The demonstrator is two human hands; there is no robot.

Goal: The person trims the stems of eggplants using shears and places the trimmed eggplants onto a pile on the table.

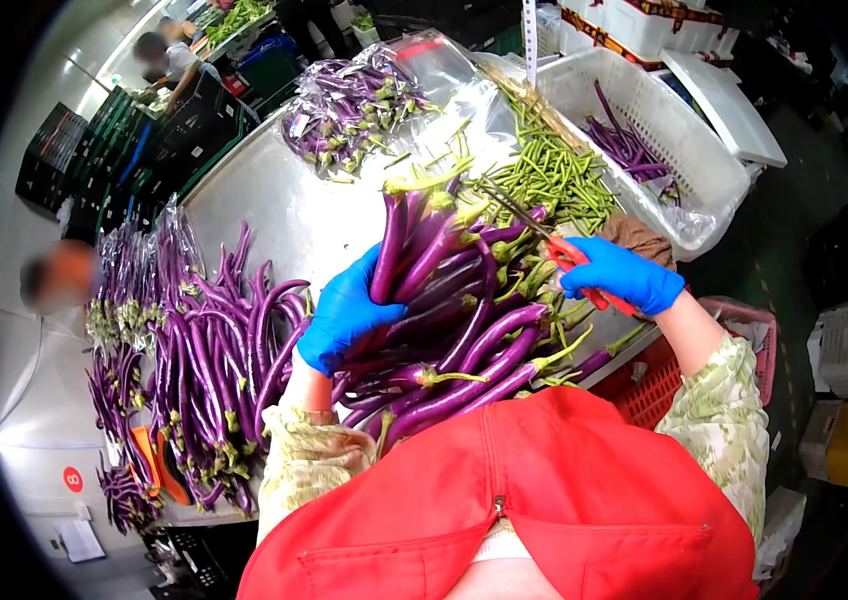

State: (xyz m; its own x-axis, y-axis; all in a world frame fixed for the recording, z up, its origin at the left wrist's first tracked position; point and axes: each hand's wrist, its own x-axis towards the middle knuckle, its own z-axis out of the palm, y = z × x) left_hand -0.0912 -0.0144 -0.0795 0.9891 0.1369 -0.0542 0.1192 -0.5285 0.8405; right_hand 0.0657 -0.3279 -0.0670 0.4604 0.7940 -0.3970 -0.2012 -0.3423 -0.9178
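My left hand (349, 312), in a blue glove, is closed around a bunch of long purple eggplants (412, 245) with their green stem ends pointing up and away from me. My right hand (626, 276), also gloved in blue, grips scissors (566, 256) by the red handles. Their dark blades point up and left, towards the stem ends, and look slightly apart. Beneath both hands lies a pile of loose eggplants (514, 350), stems mostly to the right. Beyond the scissors spreads a heap of thin green pieces (554, 180); whether they are cut stems or beans I cannot tell.
More eggplants (199, 370) cover the metal table's (264, 205) left side. Bagged eggplants (349, 110) lie at the back. A white crate (704, 165) holding some eggplants stands right, above a red basket (649, 385). People work at the far left.
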